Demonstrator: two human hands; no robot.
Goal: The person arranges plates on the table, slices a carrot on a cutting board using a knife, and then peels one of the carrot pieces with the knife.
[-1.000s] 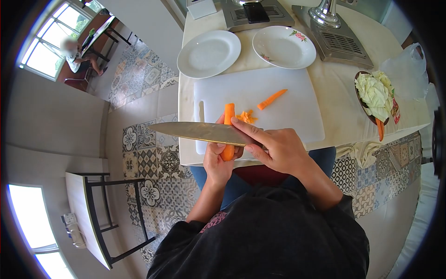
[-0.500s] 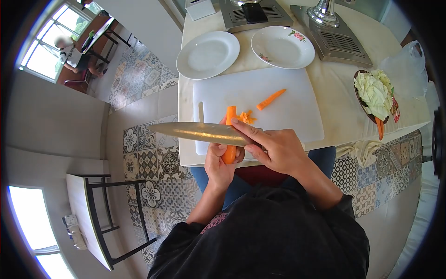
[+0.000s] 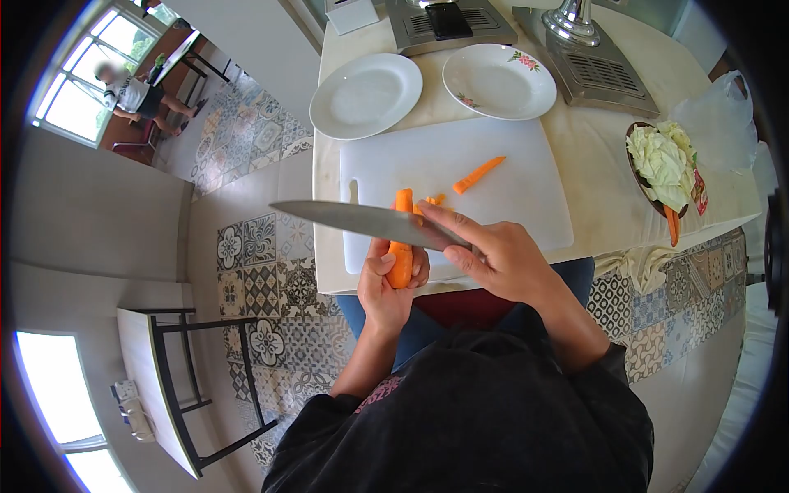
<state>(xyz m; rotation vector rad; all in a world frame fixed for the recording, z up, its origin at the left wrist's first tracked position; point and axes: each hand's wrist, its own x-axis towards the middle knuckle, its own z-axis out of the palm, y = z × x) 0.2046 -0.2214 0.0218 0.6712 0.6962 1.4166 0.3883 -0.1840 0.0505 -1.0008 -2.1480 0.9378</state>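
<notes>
My left hand (image 3: 386,287) is closed around the thick end of an orange carrot (image 3: 400,267), whose narrower end points away over the cutting board. In my right hand (image 3: 501,259) is a large knife (image 3: 349,220), its long blade lying across the carrot with the tip to the left. My right index finger stretches along the blade, and the handle is mostly hidden in the palm. Beyond the blade, small carrot shavings (image 3: 438,199), partly covered by it, lie on the white cutting board (image 3: 526,189). A cut tapered carrot piece (image 3: 479,175) rests farther right.
Two white plates, one plain (image 3: 366,97) and one flowered (image 3: 500,82), stand behind the board. Metal stands (image 3: 608,78) and a phone (image 3: 449,22) are at the back. On the right are a bowl of cabbage (image 3: 662,168) and a plastic bag (image 3: 723,123). A person (image 3: 127,94) is far left.
The knife blade has shifted up and away along the carrot and tilted, exposing more of the carrot's thick end. The person in the background has risen from sitting.
</notes>
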